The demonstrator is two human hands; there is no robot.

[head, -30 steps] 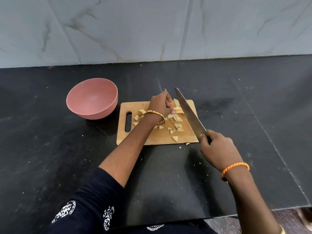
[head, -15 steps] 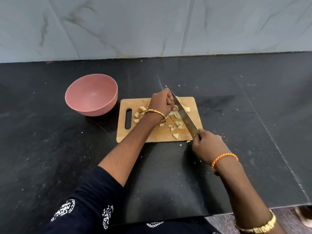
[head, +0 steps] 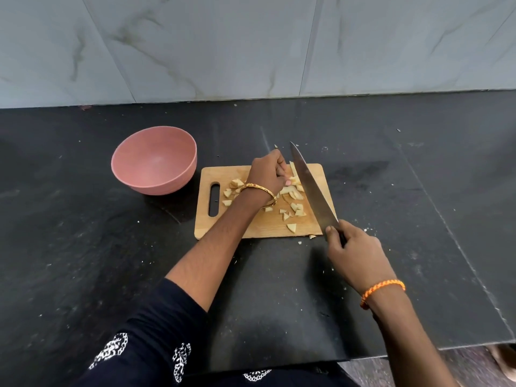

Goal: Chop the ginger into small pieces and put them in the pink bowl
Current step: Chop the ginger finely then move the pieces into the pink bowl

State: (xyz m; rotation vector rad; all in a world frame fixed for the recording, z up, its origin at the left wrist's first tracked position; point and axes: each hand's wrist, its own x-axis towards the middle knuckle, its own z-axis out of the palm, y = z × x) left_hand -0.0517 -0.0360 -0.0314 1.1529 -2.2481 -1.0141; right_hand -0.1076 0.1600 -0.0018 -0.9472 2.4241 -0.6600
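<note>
A wooden cutting board (head: 259, 227) lies on the black counter with several pale ginger pieces (head: 296, 208) scattered over it. My left hand (head: 266, 177) rests curled on the board's far half, pinching a larger ginger piece (head: 293, 180) at its fingertips. My right hand (head: 353, 252) grips the handle of a long knife (head: 311, 188) at the board's near right corner. The blade is raised and slanted, just to the right of my left fingers. The pink bowl (head: 153, 160) stands empty to the left of the board.
The black stone counter (head: 83, 247) carries small ginger crumbs around the board. A marble-tiled wall (head: 251, 46) closes the back. The counter's front edge (head: 446, 347) runs near my right forearm, with the floor beyond.
Half a second ago the blade was down on the ginger by my left fingers. It has since lifted and shifted slightly right. My left hand stays on the ginger.
</note>
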